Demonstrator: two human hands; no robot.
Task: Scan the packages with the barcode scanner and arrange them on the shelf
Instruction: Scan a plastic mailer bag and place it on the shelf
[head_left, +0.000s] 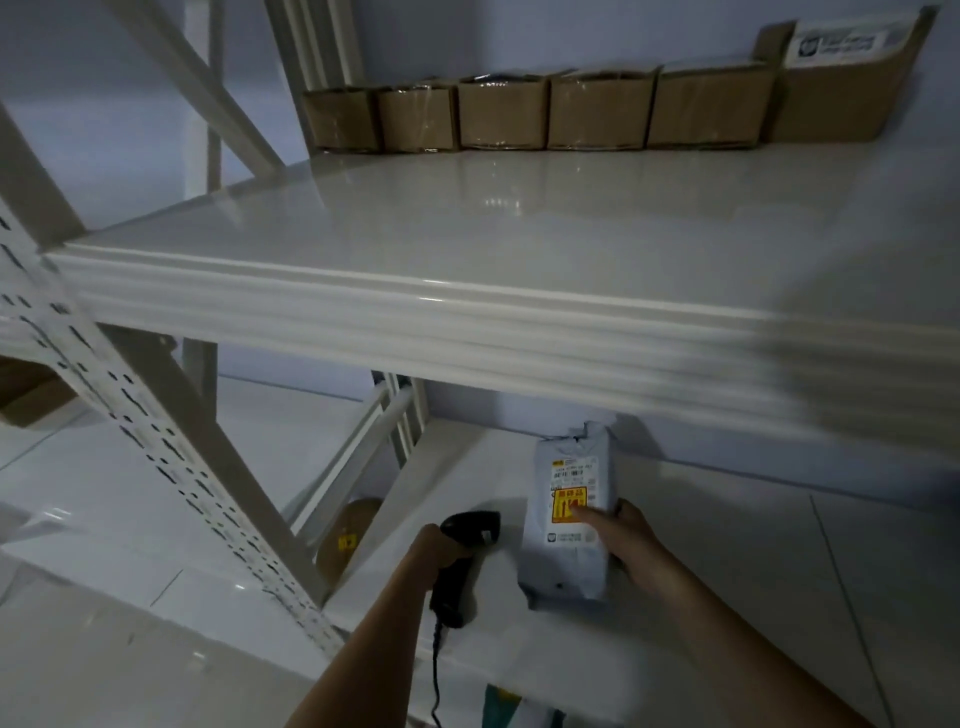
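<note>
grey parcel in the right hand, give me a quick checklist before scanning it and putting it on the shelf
1. Right hand holds the grey parcel: ok.
2. Left hand grips the scanner: ok.
3. Parcel's label faces up, barcode uncovered: ok.
4. Scanner aimed at the label: not ok, it points beside the parcel.
5. Scan already registered: cannot tell.
6. Free space on the upper shelf in front of the cardboard boxes: ok.
</note>
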